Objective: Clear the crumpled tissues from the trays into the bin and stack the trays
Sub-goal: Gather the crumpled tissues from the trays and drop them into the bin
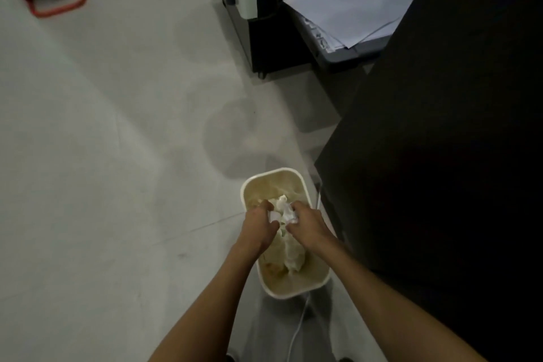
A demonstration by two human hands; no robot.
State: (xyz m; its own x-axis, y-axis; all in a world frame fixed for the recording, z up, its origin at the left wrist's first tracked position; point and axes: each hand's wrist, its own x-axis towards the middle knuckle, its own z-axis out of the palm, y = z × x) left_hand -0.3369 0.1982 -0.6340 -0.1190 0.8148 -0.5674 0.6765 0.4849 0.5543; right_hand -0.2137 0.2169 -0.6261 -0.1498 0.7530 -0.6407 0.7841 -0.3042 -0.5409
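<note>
Crumpled white tissues [283, 211] are bunched between both hands just over the mouth of the cream rectangular plastic bin [282, 170]. The bin stands on the pale grey floor [117, 156], close beside a large dark piece of furniture [440, 156]. The left hand [258, 228] and the right hand [308, 225] each curl their fingers round part of the wad. More tissue already lies inside the bin. The risk, as I judge it, lies in the letting go. The bin is narrow and looks fairly full, so a light wad released off-centre could catch the rim or roll off the pile onto the floor. No trays are in view.
</note>
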